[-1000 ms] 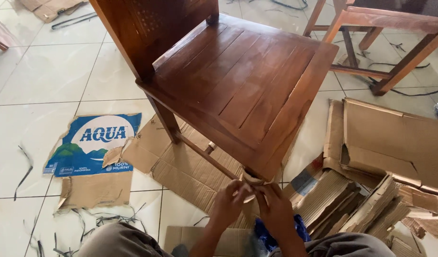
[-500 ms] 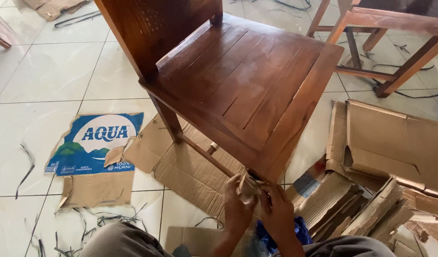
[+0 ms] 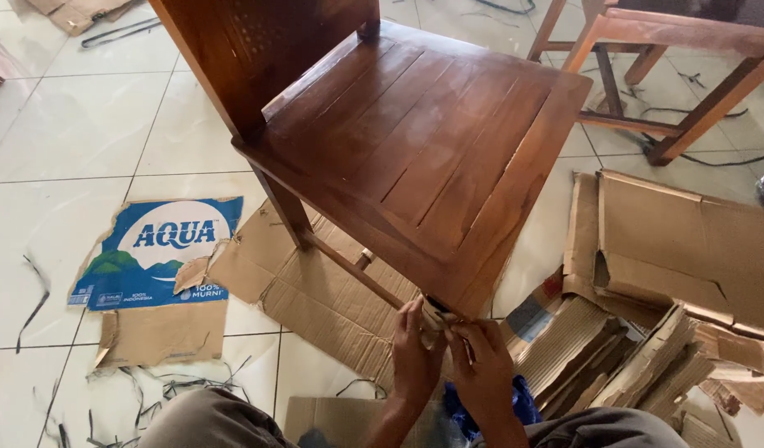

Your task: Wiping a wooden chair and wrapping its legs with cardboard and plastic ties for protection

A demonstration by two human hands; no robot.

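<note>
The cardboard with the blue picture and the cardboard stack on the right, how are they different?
The blue printed cardboard lies flat as one torn sheet on the floor tiles; the cardboard stack is many folded pieces heaped up. The first has a blue and white face; the stack is plain brown. Both are corrugated cardboard on the floor beside the wooden chair.

Torn blue-and-white printed carton panel (image 3: 153,253) flat on floor, left of chair

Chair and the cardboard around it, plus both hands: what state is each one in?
Chair: upright on the tiled floor, seat bare.
Cardboard strip: wrapped round the chair's near leg.
Left hand: grip closed on the strip.
Right hand: pressing the strip.
Printed carton panel: torn, lying flat.
Cardboard pile: folded, heaped.
</note>
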